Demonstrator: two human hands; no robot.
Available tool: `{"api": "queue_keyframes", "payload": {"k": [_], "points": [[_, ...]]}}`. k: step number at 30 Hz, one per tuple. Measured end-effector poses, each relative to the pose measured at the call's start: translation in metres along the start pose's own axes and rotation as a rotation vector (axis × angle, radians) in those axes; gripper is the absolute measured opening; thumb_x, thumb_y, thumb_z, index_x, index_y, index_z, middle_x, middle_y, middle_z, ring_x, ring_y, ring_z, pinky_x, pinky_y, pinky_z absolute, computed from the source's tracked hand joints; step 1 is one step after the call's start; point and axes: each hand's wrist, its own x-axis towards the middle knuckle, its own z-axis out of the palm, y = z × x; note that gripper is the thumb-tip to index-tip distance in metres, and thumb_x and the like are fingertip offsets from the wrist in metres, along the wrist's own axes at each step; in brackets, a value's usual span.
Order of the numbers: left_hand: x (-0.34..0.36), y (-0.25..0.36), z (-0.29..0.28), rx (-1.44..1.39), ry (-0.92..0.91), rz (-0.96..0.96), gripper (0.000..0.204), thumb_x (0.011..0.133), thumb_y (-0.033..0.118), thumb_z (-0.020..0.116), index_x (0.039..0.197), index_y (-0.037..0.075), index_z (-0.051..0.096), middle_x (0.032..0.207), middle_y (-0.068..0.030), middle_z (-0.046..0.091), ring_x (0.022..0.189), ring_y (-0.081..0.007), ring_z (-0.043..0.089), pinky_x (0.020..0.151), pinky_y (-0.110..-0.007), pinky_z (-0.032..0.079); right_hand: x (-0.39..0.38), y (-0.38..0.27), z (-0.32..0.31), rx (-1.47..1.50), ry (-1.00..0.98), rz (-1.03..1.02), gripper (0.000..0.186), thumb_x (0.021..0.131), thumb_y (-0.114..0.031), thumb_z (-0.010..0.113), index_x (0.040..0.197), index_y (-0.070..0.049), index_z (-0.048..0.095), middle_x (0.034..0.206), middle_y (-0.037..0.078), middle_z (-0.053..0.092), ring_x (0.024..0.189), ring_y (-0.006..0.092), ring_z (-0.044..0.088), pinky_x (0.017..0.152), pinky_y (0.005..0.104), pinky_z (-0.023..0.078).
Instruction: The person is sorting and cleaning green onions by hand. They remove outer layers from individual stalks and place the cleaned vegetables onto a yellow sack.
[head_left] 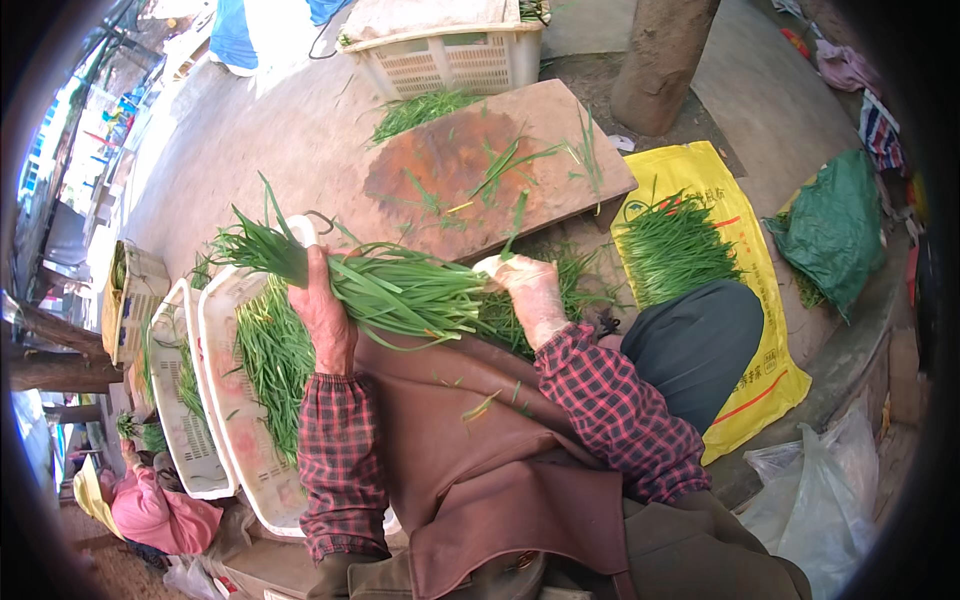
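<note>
A thick bunch of garlic chives [410,290] lies across my lap, its leafy tips to the left and its pale cut ends to the right. My left hand [322,305] is wrapped round it near the leafy end. By the stem ends is my right hand [525,290], its fingers closed, with a loose green chive blade [516,222] sticking up from them. A brown apron [470,400] covers my lap and carries a few stray bits of leaf. Loose chives [570,275] lie on the ground beyond my right hand.
A low wooden board [470,180] with scattered blades stands ahead. White crates [215,330] with chives sit at left; another crate [450,62] is behind the board. At right, chives [680,250] lie on a yellow sack [750,400]. A person in pink [165,510] sits lower left.
</note>
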Motion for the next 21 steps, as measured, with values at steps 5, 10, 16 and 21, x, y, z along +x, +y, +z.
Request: {"api": "queue_keyframes", "payload": {"k": [5, 10, 16, 21], "points": [[0.007, -0.005, -0.013, -0.091, 0.096, -0.027, 0.026, 0.102, 0.024, 0.057, 0.105, -0.003, 0.058, 0.09, -0.014, 0.07, 0.076, -0.0183, 0.065, 0.07, -0.033, 0.055, 0.002, 0.06, -0.057, -0.563, 0.103, 0.352, 0.024, 0.087, -0.016, 0.069, 0.103, 0.003, 0.07, 0.099, 0.017, 0.074, 0.092, 0.029, 0.072, 0.084, 0.0383, 0.056], [0.003, -0.006, -0.009, -0.051, 0.196, -0.05, 0.025, 0.102, 0.022, 0.056, 0.104, -0.003, 0.058, 0.092, -0.0127, 0.067, 0.078, -0.0219, 0.066, 0.071, -0.034, 0.056, -0.029, 0.008, -0.031, -0.305, -0.032, -0.059, 0.029, 0.09, -0.017, 0.07, 0.114, -0.003, 0.069, 0.111, 0.011, 0.072, 0.101, 0.0191, 0.068, 0.087, 0.0333, 0.053], [0.005, -0.021, -0.009, -0.074, 0.231, -0.082, 0.027, 0.101, 0.018, 0.055, 0.112, -0.007, 0.057, 0.093, -0.0151, 0.068, 0.078, -0.0232, 0.068, 0.07, -0.035, 0.057, -0.037, -0.054, 0.007, -0.999, -0.035, -0.746, 0.017, 0.091, -0.025, 0.064, 0.098, -0.009, 0.064, 0.08, 0.007, 0.055, 0.069, 0.0243, 0.054, 0.061, 0.0384, 0.046], [0.008, -0.041, -0.012, -0.028, 0.262, -0.146, 0.028, 0.099, 0.017, 0.058, 0.109, -0.009, 0.059, 0.097, -0.0131, 0.067, 0.08, -0.0224, 0.068, 0.069, -0.035, 0.058, -0.024, -0.033, 0.012, -0.918, 0.016, -0.677, 0.02, 0.09, -0.022, 0.067, 0.102, -0.006, 0.069, 0.081, 0.008, 0.061, 0.071, 0.0245, 0.059, 0.062, 0.0351, 0.048]]}}
